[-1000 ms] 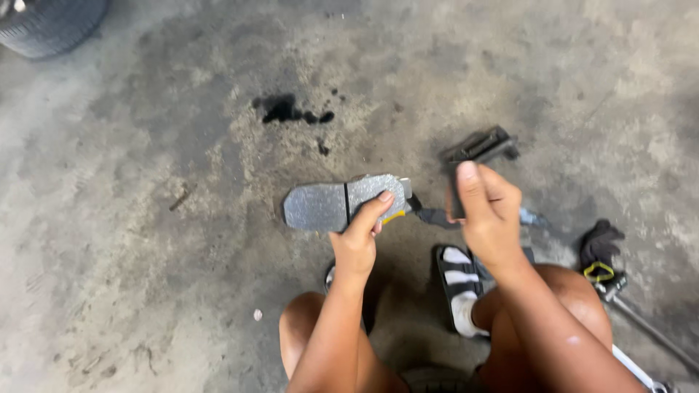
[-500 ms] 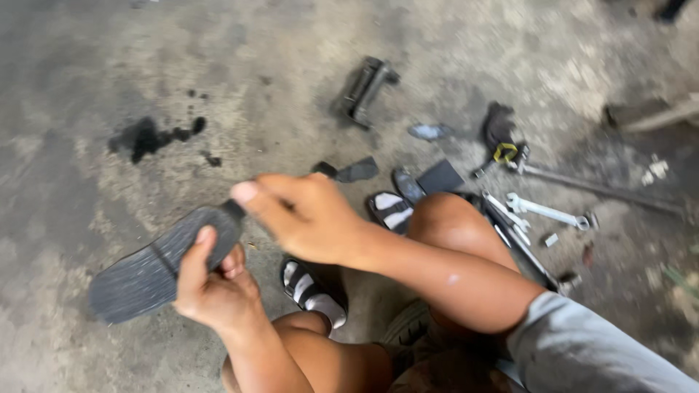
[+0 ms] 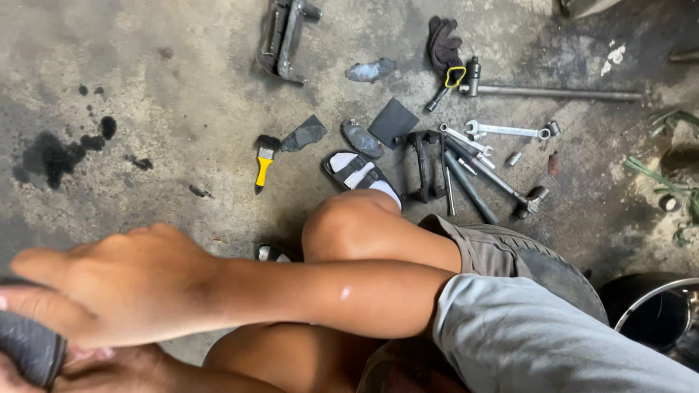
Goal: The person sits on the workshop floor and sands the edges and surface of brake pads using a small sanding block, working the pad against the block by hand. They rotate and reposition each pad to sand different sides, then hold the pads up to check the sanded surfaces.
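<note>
Gripping dark curved pad point(image 3: 29, 348) at lower left: right hand point(image 3: 109, 287) clamped on it, left hand point(image 3: 87, 367) beneath (grip unclear).

Rough oil-stained concrete floor point(image 3: 182, 87); shiny metal wrench point(image 3: 506, 131); matt grey pad point(image 3: 29, 349).

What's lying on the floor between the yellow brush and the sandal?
In the head view, a dark torn scrap lies between the yellow-handled brush and the sandal.

We note: brush point(image 3: 263, 169) yellow handle, black bristles; sandal point(image 3: 362, 175) black-and-white striped; floor point(image 3: 182, 87) grey, black oil blotches; wrench point(image 3: 507, 130) silver; pad point(image 3: 29, 348) dark grey.
</note>
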Tool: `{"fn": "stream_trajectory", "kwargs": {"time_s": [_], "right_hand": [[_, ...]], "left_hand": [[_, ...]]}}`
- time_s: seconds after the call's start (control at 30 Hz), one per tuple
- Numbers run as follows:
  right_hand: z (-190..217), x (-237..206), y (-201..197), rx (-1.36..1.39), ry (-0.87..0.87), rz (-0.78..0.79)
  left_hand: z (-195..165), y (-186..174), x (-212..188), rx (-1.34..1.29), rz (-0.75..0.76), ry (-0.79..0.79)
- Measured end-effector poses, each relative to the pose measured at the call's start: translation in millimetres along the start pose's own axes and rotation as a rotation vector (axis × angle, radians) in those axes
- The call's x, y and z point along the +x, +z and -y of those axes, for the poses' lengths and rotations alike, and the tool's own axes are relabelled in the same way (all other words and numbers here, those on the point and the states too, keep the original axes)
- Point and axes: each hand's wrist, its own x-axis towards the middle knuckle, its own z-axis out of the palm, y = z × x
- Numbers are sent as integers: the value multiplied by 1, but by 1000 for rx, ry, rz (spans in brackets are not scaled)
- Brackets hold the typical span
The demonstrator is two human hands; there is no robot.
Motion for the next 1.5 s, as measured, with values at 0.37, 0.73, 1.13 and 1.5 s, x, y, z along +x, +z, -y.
{"fn": "stream_trajectory", "kwargs": {"time_s": [0.37, 0.73, 1.13, 1.5], "right_hand": [[-16, 16, 10, 423, 127, 20], [0, 9, 20, 170, 10, 59], [3, 25, -23, 31, 142, -72], [19, 0, 4, 77, -167, -170]], "left_hand": [[14, -18, 19, 61, 1, 15], [8, -18, 29, 75, -12, 51], [-2, -24, 22, 51, 43, 85], [-16, -47, 1, -40, -58, -3]]}}
